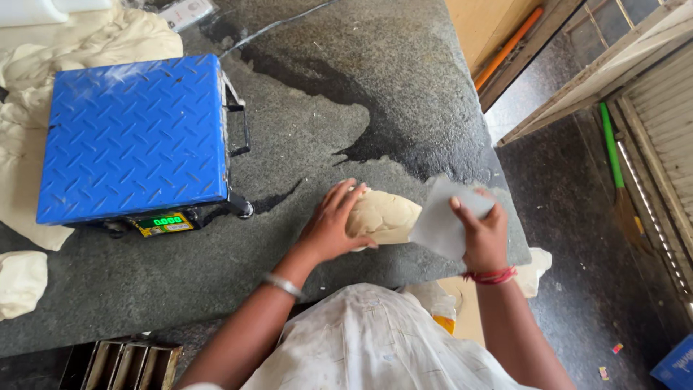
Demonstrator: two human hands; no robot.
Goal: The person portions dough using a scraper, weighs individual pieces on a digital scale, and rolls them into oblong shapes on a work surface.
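Observation:
My left hand (330, 225) lies flat on a pale lump of dough (386, 213) that rests on the dark stone counter (339, 108), near its front right corner. My right hand (484, 235), with a red thread on the wrist, grips a flat grey scraper (444, 217) whose blade touches the right end of the dough. A silver bangle sits on my left wrist.
A blue platform scale (133, 133) with a lit green display stands at the left. A large mass of dough (68, 43) lies behind and beside it, and a smaller piece (20, 282) at the far left. Metal tins (119, 365) sit below the counter. Brooms (613, 155) lean at right.

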